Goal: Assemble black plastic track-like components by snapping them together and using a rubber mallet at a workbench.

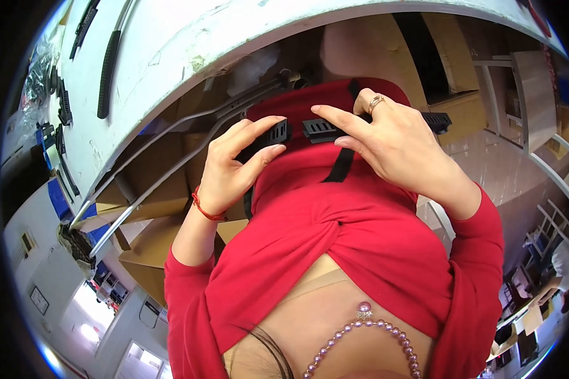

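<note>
Above my red-clad lap, my left hand (237, 155) pinches a black slotted plastic piece (279, 131) between thumb and fingers. My right hand (401, 142), with a ring on one finger, grips a second black slotted plastic piece (321, 129) of similar look. A black end (437, 121) sticks out past the far side of that hand; whether it belongs to the same piece is hidden. The two slotted ends face each other with a small gap between them. Beneath my right hand a black strip (341, 165) lies across the red cloth.
A worn white table (189, 38) curves across the top. On it lie a black-handled tool (109, 76) and several black parts (63, 107) at the left. Cardboard boxes (152, 252) and metal bars (171, 136) are below. Another person (559, 271) is at far right.
</note>
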`<state>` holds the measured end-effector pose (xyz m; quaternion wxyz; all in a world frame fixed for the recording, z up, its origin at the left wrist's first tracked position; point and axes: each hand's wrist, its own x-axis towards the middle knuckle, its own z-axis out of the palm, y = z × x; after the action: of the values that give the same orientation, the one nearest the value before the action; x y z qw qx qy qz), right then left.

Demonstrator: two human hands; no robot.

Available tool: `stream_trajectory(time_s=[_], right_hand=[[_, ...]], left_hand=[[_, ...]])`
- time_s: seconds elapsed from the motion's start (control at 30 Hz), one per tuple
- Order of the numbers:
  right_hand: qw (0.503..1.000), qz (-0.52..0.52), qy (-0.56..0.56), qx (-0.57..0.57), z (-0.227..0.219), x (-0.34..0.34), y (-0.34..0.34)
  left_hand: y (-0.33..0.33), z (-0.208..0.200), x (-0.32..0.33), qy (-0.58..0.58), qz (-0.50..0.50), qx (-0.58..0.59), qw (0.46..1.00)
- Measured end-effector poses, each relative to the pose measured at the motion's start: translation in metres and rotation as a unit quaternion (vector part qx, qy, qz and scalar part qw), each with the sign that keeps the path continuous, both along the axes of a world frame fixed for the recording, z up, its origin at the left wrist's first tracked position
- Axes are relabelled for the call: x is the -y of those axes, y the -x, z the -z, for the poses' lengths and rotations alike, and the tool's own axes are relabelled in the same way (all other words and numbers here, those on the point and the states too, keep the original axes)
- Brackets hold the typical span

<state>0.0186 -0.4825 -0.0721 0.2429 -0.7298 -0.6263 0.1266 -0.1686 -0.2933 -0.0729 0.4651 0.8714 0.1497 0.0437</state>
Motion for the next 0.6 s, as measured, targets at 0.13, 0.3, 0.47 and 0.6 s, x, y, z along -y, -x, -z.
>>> stream_trajectory(time_s=[0.13,0.3,0.47,0.6], right_hand=[[0.998,-0.011,0.004,-0.066,0.0,-0.001,-0.003],[0.997,0.001,-0.07,-0.039,0.004,-0.005,-0.003],[0.998,0.006,-0.054,-0.034,0.005,-0.005,-0.003],[0.997,0.007,-0.056,-0.046,0.009,-0.003,-0.004]], left_hand=[[0.005,0.003,-0.003,0.063,-0.01,-0.001,0.998],[0.008,0.006,-0.006,0.131,-0.039,-0.024,0.99],[0.009,-0.001,-0.004,0.237,-0.072,-0.11,0.962],[0.003,-0.002,-0.004,0.369,-0.041,-0.116,0.921]])
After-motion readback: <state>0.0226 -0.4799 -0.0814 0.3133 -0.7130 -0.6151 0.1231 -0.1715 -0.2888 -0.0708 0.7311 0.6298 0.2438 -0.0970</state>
